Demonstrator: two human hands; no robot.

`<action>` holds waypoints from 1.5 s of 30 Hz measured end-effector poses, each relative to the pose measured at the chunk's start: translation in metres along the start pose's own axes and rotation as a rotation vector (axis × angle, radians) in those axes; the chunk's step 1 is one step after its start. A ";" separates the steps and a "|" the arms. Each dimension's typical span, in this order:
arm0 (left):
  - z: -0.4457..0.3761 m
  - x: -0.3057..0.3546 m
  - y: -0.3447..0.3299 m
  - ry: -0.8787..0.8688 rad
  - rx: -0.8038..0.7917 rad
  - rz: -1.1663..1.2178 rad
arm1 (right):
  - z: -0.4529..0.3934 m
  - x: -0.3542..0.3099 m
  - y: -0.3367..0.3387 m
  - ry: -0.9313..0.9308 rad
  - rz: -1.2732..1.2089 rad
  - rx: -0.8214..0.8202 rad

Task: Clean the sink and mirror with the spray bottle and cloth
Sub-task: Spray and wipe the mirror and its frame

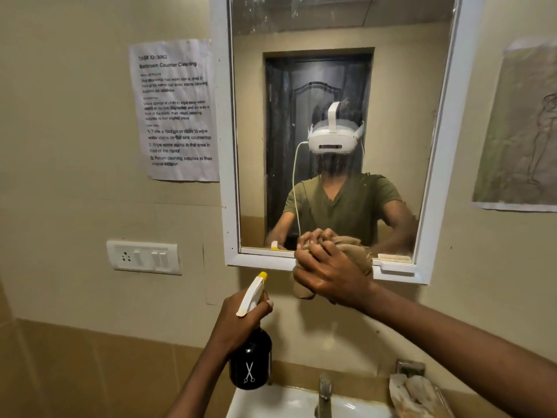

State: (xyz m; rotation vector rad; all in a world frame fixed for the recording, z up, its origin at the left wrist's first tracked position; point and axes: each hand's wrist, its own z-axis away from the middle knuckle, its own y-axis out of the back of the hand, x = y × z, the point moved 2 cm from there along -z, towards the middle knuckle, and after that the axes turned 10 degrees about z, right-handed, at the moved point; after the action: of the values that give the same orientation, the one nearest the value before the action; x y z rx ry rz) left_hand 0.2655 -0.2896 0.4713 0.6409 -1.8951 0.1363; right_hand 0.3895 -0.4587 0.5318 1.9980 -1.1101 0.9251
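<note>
Right hand [328, 274] — fingers curled round a bunched brown cloth [358, 254], pressed against the lower edge of the white-framed mirror [340, 86]; left hand [238, 319] — fingers gripping the neck of a black spray bottle [250, 357], held upright above the sink [289, 402].

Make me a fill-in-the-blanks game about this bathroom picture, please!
1. The left hand holds a black ____ bottle.
2. The right hand presses a brown cloth against the bottom edge of the ____.
3. Below, a metal tap stands over the white ____.

Missing words: spray; mirror; sink
</note>
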 end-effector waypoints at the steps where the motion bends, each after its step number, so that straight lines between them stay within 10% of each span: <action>1: -0.001 0.000 0.006 -0.006 0.013 -0.013 | -0.011 -0.008 -0.003 -0.028 0.001 0.022; 45: -0.058 -0.002 0.134 -0.039 -0.209 0.066 | -0.108 -0.081 -0.021 -0.196 -0.002 -0.002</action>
State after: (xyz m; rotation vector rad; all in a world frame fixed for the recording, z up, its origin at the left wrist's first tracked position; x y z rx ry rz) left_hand 0.2481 -0.1534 0.5205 0.4422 -1.9372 -0.0330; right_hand 0.3486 -0.3287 0.5178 2.1224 -1.2136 0.7389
